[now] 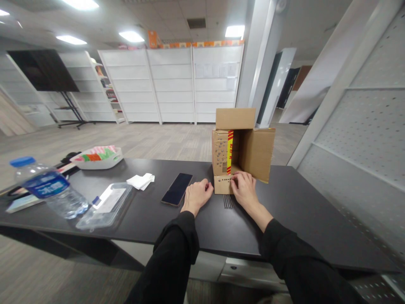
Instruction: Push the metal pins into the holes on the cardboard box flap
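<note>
A brown cardboard box stands with its flaps spread and its open side towards me. Its lower flap hangs in front and bears a row of small dark dots. My right hand is at this flap, thumb and fingertips pinched together near the end of the row. Whatever is between them is too small to make out. Left of the flap, my left hand rests on the table with its fingers curled in; their inside is hidden. Several thin dark metal pins, like nails or screws, lie side by side below the flap.
On the dark table a phone lies left of my left hand. Further left are white tissue, a clear plastic case, a water bottle and a white basket. A perforated panel rises on the right.
</note>
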`<action>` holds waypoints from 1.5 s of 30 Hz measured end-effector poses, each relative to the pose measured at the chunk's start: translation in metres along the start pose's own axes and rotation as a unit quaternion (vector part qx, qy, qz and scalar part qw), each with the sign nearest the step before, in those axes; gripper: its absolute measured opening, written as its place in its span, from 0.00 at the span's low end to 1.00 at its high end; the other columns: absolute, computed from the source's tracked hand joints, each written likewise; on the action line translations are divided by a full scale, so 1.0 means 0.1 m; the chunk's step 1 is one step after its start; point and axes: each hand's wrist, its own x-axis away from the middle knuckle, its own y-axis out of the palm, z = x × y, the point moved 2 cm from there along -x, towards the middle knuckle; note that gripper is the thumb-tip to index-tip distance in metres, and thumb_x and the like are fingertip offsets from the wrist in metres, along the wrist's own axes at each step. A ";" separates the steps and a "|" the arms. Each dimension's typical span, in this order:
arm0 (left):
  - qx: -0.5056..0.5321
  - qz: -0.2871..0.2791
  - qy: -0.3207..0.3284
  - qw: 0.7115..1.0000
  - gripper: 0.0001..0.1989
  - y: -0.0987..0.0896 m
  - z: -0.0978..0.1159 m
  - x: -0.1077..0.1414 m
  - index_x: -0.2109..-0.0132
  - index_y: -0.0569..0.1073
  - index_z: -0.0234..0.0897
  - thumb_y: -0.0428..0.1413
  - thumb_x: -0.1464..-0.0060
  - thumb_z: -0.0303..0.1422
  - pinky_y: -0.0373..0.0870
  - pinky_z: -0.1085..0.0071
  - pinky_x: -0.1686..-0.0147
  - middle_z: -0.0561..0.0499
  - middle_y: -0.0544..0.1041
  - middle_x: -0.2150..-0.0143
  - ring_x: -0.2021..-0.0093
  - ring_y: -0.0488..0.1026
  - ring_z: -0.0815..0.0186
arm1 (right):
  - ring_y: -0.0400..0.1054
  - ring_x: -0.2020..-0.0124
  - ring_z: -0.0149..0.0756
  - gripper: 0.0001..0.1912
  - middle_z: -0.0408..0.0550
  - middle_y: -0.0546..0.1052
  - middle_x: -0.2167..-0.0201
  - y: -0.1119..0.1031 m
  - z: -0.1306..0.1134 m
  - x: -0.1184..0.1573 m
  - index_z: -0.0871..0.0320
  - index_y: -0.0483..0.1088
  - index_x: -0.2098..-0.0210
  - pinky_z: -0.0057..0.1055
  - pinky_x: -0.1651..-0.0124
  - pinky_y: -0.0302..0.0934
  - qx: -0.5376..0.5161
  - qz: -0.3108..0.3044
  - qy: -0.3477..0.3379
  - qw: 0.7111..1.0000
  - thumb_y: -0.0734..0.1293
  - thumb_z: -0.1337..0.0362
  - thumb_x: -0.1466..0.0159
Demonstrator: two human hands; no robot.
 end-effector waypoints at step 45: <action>0.005 -0.011 -0.007 1.000 0.18 -0.05 0.02 0.01 0.60 0.74 0.42 0.42 0.37 0.42 0.65 0.69 0.65 0.46 0.81 0.63 0.62 0.79 0.59 | 0.65 0.60 0.44 0.07 0.54 0.73 0.65 -0.22 -0.16 -0.05 0.58 0.65 0.62 0.39 0.57 0.56 0.016 -0.003 -0.068 0.998 0.56 0.68 0.33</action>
